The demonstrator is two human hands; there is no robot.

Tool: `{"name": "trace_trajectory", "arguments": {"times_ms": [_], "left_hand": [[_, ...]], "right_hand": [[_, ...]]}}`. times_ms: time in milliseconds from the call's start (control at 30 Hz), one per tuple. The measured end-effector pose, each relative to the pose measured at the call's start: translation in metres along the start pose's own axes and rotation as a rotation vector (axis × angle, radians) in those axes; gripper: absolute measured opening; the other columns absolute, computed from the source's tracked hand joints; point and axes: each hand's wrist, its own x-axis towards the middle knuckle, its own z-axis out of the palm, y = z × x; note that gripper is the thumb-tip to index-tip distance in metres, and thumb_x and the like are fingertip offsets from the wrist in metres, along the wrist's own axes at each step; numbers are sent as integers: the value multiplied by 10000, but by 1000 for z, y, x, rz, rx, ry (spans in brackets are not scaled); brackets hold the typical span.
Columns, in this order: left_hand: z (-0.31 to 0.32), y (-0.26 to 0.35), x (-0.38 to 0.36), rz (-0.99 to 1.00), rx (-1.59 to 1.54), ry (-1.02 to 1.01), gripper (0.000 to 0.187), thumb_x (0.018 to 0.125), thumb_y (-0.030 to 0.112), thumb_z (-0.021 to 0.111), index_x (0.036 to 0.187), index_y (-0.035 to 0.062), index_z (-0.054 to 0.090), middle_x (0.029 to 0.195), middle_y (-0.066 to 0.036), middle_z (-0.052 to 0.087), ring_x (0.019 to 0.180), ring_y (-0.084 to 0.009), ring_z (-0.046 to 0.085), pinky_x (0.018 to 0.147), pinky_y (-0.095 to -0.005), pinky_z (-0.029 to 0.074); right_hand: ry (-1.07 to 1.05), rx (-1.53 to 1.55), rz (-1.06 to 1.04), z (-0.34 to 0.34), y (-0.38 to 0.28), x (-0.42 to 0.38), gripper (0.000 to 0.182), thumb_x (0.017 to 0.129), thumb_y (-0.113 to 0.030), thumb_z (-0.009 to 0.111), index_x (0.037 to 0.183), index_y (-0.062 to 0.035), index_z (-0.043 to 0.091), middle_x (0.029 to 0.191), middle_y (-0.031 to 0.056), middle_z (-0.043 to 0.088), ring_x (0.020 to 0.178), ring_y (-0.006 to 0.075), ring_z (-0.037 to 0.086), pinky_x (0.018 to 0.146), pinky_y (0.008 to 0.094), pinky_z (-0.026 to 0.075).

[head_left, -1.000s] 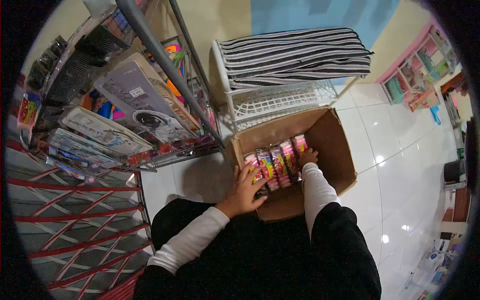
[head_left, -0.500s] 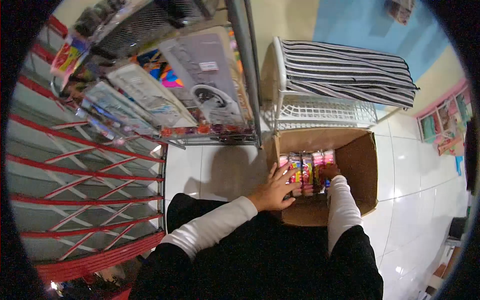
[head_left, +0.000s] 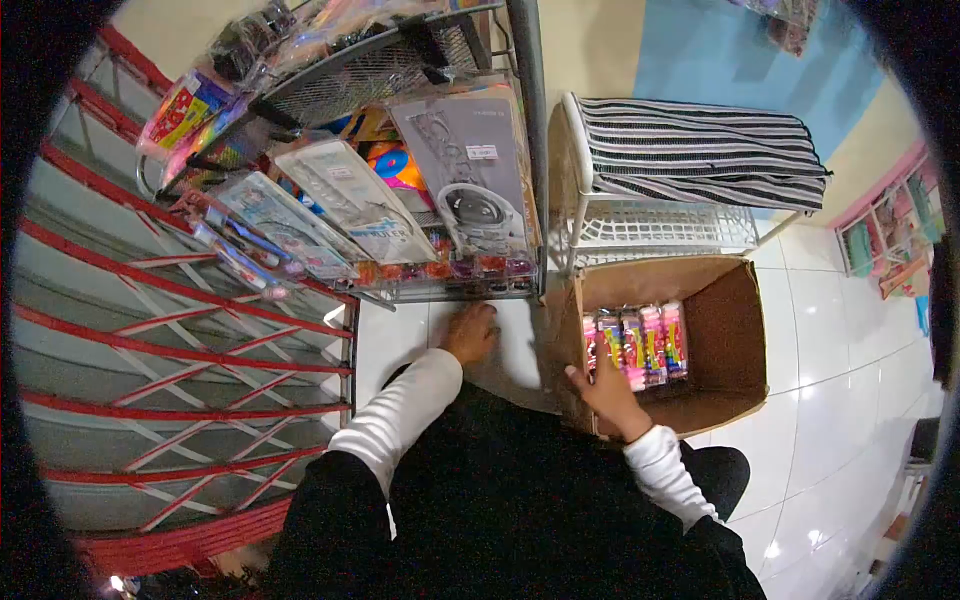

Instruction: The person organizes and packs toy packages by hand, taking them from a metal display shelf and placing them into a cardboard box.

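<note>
Both hands have left the packets since the earlier frame: the left hand [head_left: 471, 331] has come out of the cardboard box [head_left: 735, 340] and now rests on the white floor tile [head_left: 400, 335] at 9 o'clock of the box, fingers curled down; whether it holds anything cannot be told. The right hand [head_left: 603, 385] sits on the box's near-left corner, fingers loosely spread, thumb on the rim, gripping nothing else.

At 1 o'clock from that hand, 4 pink packets [head_left: 640, 345] stand upright, side by side, against the box's left wall. Judgement: light, glossy wrap, likely slippery and crushable; best taken by the flat sides, several pressed together. The box looks stiff enough to drag by its rim.

Beyond the left hand at 12 o'clock stands a wire rack [head_left: 400, 60] of carded goods; a white plastic shelf [head_left: 650, 225] under striped cloth [head_left: 700, 145] stands behind the box.
</note>
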Motion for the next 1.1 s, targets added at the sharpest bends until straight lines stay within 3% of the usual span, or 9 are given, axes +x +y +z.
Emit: {"name": "trace_trajectory", "arguments": {"times_ms": [133, 233, 333, 533, 867, 967, 1100], "left_hand": [[5, -51, 27, -235, 118, -12, 659, 756, 335, 634, 1295, 53, 379, 1281, -227, 420, 1169, -418, 393, 993, -454, 329], [-4, -57, 56, -541, 52, -217, 638, 734, 374, 648, 1267, 96, 435, 1240, -222, 464, 1161, -393, 417, 994, -437, 337], [17, -80, 75, -630, 83, -275, 622, 738, 383, 643, 1254, 97, 448, 1231, -211, 474, 1152, -383, 426, 986, -433, 343], [57, -108, 110, -670, 125, -285, 590, 746, 401, 633, 1229, 100, 473, 1212, -189, 494, 1134, -363, 443, 969, -425, 354], [70, -136, 125, -709, 88, -303, 546, 759, 430, 615, 1186, 104, 516, 1180, -152, 527, 1105, -329, 473, 942, -411, 372], [67, -144, 124, -719, 50, -297, 534, 763, 438, 610, 1173, 106, 529, 1170, -141, 537, 1096, -319, 482, 934, -407, 377], [60, -154, 119, -726, -37, -279, 520, 769, 450, 603, 1156, 107, 547, 1157, -126, 551, 1084, -306, 493, 923, -402, 384]], "right_hand": [[-87, 41, 150, 4, -24, 0, 625, 836, -173, 525, 1343, 19, 214, 995, 325, 555, 851, 466, 565, 758, 491, 459], [-51, -24, 135, 6, -23, -1, 584, 809, -92, 504, 1327, 2, 252, 944, 311, 570, 792, 455, 575, 705, 505, 463], [20, -53, 122, 11, -23, -6, 572, 788, -61, 495, 1319, -24, 284, 920, 305, 577, 784, 447, 579, 694, 515, 463], [53, -89, 188, 12, -31, -6, 553, 784, -62, 499, 1307, -47, 320, 894, 292, 590, 747, 432, 592, 673, 511, 475], [86, -91, 205, 9, -36, -4, 528, 773, -70, 513, 1278, -41, 361, 858, 279, 601, 714, 418, 603, 661, 500, 489], [23, -69, 291, 2, -40, -1, 534, 770, -67, 535, 1275, -35, 363, 924, 303, 575, 795, 445, 577, 699, 504, 469], [50, -48, 251, 5, -35, -2, 536, 772, -67, 532, 1277, -36, 356, 925, 305, 574, 796, 444, 578, 711, 511, 464]]}}
